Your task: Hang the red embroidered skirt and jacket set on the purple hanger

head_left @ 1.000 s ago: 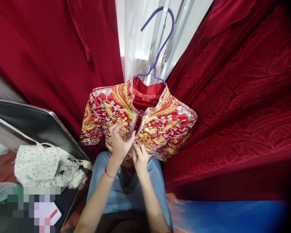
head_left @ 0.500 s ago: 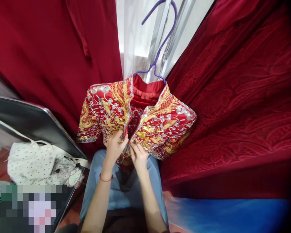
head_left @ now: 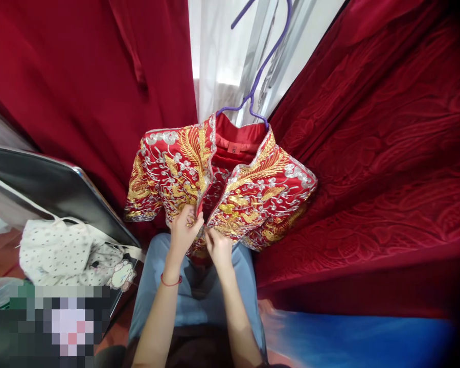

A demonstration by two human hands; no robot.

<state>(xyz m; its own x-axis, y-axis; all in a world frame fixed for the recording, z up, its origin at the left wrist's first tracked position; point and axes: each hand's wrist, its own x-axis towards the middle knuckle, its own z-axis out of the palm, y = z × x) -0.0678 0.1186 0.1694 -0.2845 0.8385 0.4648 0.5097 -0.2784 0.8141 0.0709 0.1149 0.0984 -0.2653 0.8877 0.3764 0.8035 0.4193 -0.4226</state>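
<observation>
Above the light-blue trousers [head_left: 201, 311], the left hand [head_left: 183, 231] pinches one front edge of a short-sleeved red satin jacket [head_left: 235, 199] at the knees, seemingly keeping it parted; the right hand's [head_left: 219, 247] fingers pinch lower on the opening, probably as an anchor. Gold-and-silver embroidery covers the jacket, its shoulders spread by a purple wire hanger [head_left: 252, 95].
</observation>
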